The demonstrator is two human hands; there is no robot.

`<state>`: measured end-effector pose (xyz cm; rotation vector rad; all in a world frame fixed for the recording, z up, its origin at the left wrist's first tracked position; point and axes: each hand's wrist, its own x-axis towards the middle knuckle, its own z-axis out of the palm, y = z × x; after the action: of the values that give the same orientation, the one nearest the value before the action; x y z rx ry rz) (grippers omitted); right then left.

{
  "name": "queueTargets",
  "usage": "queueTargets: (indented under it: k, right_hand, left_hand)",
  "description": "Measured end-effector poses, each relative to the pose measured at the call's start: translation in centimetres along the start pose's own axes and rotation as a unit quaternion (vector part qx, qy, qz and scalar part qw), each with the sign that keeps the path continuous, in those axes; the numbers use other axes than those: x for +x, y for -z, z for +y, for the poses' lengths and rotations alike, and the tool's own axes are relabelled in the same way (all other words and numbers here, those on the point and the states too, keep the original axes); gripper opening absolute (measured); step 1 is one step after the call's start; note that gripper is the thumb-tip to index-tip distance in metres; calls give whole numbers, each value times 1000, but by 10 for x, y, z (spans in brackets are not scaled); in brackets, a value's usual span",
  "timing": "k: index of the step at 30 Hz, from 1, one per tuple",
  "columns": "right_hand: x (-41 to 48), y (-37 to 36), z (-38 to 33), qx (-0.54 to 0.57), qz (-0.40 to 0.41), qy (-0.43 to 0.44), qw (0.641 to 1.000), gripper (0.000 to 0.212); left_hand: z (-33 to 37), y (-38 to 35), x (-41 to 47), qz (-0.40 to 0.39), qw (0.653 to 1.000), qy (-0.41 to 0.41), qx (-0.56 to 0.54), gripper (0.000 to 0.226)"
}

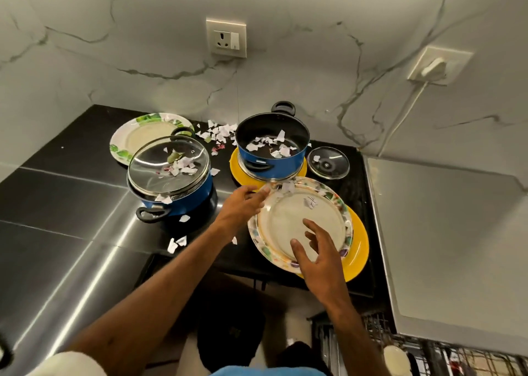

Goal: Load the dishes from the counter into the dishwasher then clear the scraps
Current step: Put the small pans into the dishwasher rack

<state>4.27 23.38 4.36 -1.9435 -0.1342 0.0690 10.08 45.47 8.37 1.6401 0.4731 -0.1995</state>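
A floral-rimmed plate (297, 218) lies tilted over a yellow plate (358, 247) at the counter's front right, with paper scraps on its far rim. My left hand (243, 204) grips its upper-left rim. Over the plate's near edge my right hand (317, 250) hovers with fingers spread and holds nothing. Behind it, an open blue pot (274, 158) with paper scraps inside stands on a second yellow plate (237, 168). To the left, another blue pot (183, 201) carries a glass lid (168, 167) strewn with scraps. A green-leaf plate (137, 135) lies at the back left.
A small glass lid (328, 163) rests right of the open pot. Loose paper scraps (217, 135) litter the black counter (71, 147) between the pots and near its front edge. A dishwasher rack (428, 353) shows at the bottom right. Marble walls with sockets enclose the corner.
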Motion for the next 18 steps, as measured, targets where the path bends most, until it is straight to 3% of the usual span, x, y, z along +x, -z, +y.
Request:
queueTargets:
  k: [3, 5, 10, 18]
  right_hand:
    - [10, 4, -2, 14, -6, -10, 1000, 50]
    - [23, 11, -1, 22, -9, -17, 1000, 48]
    - [71, 26, 5, 35, -17, -24, 999, 46]
    - [123, 31, 5, 26, -75, -3, 997, 46]
  left_hand:
    - [17, -1, 34, 55, 993, 36, -98, 72]
    - [27, -1, 57, 80, 977, 77, -181, 62]
    - [39, 5, 99, 71, 935, 141, -318, 52]
    - [38, -6, 117, 92, 921, 160, -342, 47]
